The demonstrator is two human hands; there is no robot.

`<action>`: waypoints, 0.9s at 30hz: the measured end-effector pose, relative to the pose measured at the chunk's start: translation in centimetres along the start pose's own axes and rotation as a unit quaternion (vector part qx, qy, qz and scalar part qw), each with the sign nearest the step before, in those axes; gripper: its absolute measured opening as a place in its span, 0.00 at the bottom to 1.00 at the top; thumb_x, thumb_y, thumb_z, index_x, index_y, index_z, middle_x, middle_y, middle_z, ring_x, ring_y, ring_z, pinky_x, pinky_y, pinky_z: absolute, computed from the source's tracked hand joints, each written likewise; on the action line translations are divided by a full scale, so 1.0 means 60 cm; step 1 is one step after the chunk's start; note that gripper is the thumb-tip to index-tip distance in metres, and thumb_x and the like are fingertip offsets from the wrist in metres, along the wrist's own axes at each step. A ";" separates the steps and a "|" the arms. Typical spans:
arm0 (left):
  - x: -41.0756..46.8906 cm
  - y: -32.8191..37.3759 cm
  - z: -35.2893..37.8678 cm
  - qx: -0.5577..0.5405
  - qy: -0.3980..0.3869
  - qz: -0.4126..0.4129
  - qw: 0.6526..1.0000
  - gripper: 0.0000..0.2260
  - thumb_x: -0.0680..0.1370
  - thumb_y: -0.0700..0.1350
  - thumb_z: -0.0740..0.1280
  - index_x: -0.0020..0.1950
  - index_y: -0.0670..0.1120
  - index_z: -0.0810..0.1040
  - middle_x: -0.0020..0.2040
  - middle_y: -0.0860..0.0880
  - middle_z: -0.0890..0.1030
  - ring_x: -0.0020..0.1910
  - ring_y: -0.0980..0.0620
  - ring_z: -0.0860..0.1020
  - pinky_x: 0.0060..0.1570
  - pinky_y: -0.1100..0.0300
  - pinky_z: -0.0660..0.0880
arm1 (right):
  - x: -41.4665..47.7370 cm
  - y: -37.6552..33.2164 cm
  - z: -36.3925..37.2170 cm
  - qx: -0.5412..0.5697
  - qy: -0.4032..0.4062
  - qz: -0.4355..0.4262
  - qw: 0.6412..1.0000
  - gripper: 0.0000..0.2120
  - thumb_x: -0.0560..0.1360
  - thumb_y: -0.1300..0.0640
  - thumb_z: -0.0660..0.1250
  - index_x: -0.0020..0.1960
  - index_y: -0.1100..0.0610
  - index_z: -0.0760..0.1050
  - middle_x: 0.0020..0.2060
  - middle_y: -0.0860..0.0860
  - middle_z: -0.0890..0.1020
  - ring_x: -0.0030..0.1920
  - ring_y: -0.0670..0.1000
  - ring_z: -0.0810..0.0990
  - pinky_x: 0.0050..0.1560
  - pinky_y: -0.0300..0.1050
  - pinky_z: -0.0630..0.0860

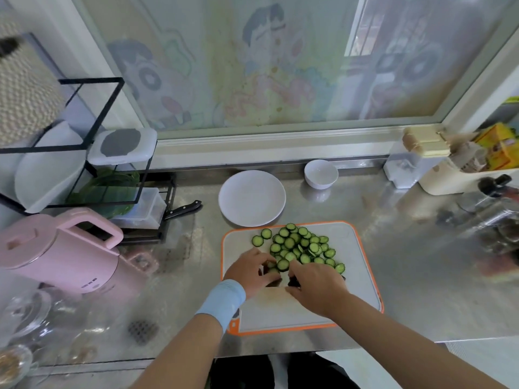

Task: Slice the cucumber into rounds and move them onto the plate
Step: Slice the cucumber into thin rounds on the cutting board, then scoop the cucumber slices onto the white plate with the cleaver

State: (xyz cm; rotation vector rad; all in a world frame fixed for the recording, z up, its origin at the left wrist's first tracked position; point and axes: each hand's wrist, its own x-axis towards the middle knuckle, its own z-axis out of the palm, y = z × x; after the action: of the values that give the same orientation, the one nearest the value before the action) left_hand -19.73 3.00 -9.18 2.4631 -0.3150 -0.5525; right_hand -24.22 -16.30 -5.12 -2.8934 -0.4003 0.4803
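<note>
No lettering is clear enough to read.

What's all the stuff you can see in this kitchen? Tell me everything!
Cucumber slices: many, green, heaped on the cutting board.
Cutting board: one, white with orange rim, on the counter.
Plate: one, white, behind the board.
Bowl: one, white, right of the plate, by the wall.
Kettle: one, pink, far left.
Knife: one, black handle, beside the rack.
Rack: one, black wire, left, behind the kettle.
Counter: one, shiny steel, under everything.
Wristband: one, light blue, left wrist.
Hands: two, left hand and right hand, fingers bent at the heap's near edge.
</note>
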 end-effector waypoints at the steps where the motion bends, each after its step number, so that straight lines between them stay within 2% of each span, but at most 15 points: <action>1: 0.006 -0.002 0.004 -0.011 0.005 -0.011 1.000 0.13 0.75 0.57 0.67 0.58 0.59 0.77 0.52 0.57 0.72 0.52 0.56 0.73 0.54 0.56 0.73 | -0.002 0.006 0.001 -0.005 -0.001 -0.004 1.000 0.15 0.77 0.39 0.61 0.56 0.49 0.68 0.44 0.48 0.81 0.44 0.54 0.80 0.40 0.47 0.77; 4: 0.017 -0.007 0.002 0.002 0.018 -0.041 0.999 0.10 0.78 0.53 0.65 0.59 0.58 0.76 0.54 0.57 0.73 0.52 0.54 0.74 0.56 0.56 0.73 | -0.007 0.025 0.002 -0.013 -0.005 -0.029 0.999 0.14 0.76 0.40 0.62 0.55 0.47 0.69 0.44 0.47 0.82 0.44 0.54 0.80 0.40 0.47 0.77; 7: 0.025 0.006 0.000 0.005 0.023 -0.019 1.000 0.15 0.75 0.57 0.66 0.61 0.60 0.75 0.55 0.59 0.72 0.55 0.57 0.71 0.56 0.59 0.71 | -0.008 0.036 0.003 -0.023 -0.010 -0.064 0.998 0.12 0.76 0.42 0.62 0.54 0.47 0.69 0.44 0.48 0.82 0.44 0.54 0.80 0.40 0.47 0.77; 10: 0.029 0.037 0.004 0.008 0.001 0.004 1.000 0.16 0.72 0.62 0.68 0.57 0.61 0.78 0.51 0.60 0.75 0.50 0.58 0.73 0.54 0.59 0.73 | -0.004 0.043 0.001 -0.026 -0.005 -0.081 0.996 0.11 0.75 0.43 0.61 0.53 0.47 0.70 0.43 0.48 0.82 0.44 0.55 0.80 0.41 0.48 0.78; 12: 0.033 0.041 0.009 0.012 -0.017 -0.031 0.999 0.14 0.73 0.62 0.67 0.55 0.59 0.80 0.51 0.59 0.78 0.49 0.56 0.76 0.54 0.57 0.74 | -0.001 0.049 -0.002 -0.030 -0.007 -0.090 0.995 0.10 0.74 0.44 0.61 0.52 0.47 0.71 0.42 0.48 0.82 0.42 0.55 0.80 0.40 0.47 0.77; 16: 0.040 0.015 0.005 0.030 -0.036 -0.089 0.995 0.13 0.76 0.58 0.63 0.60 0.60 0.77 0.53 0.58 0.78 0.54 0.53 0.77 0.56 0.55 0.74 | 0.000 0.067 -0.009 -0.032 -0.023 -0.091 0.995 0.09 0.72 0.46 0.61 0.49 0.48 0.70 0.39 0.47 0.81 0.40 0.55 0.79 0.39 0.48 0.78; 18: 0.037 0.002 -0.006 -0.008 -0.031 -0.118 0.992 0.14 0.78 0.55 0.63 0.63 0.58 0.76 0.54 0.58 0.77 0.53 0.54 0.76 0.54 0.58 0.73 | 0.001 0.078 -0.016 -0.019 -0.030 -0.075 0.997 0.08 0.71 0.47 0.61 0.47 0.48 0.69 0.37 0.47 0.80 0.37 0.53 0.78 0.38 0.48 0.79; 22: 0.034 -0.028 -0.046 -0.060 0.074 -0.181 0.979 0.14 0.81 0.51 0.58 0.65 0.52 0.76 0.60 0.51 0.79 0.56 0.50 0.76 0.56 0.57 0.72 | -0.004 0.108 -0.038 0.048 -0.013 0.000 0.999 0.08 0.70 0.46 0.61 0.46 0.49 0.69 0.34 0.46 0.78 0.36 0.52 0.76 0.38 0.45 0.75; 25: 0.036 -0.021 -0.061 -0.072 0.135 -0.204 0.967 0.14 0.83 0.49 0.55 0.59 0.47 0.77 0.53 0.47 0.80 0.47 0.49 0.75 0.48 0.57 0.71 | -0.002 0.138 -0.045 0.133 0.004 0.098 0.986 0.07 0.74 0.45 0.61 0.45 0.49 0.69 0.34 0.46 0.77 0.37 0.53 0.76 0.36 0.46 0.71; 27: 0.045 -0.002 -0.057 -0.065 0.152 -0.191 0.967 0.13 0.82 0.49 0.55 0.56 0.47 0.77 0.51 0.48 0.80 0.45 0.51 0.75 0.47 0.56 0.73 | 0.004 0.158 -0.045 0.203 0.033 0.169 0.964 0.09 0.76 0.45 0.60 0.44 0.51 0.70 0.34 0.49 0.78 0.36 0.53 0.77 0.35 0.46 0.72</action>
State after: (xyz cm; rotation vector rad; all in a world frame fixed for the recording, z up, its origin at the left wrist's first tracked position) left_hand -15.77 3.86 -7.58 2.4418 0.3172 -0.3247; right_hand -20.90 -25.56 -4.74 -2.5645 0.1922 0.4505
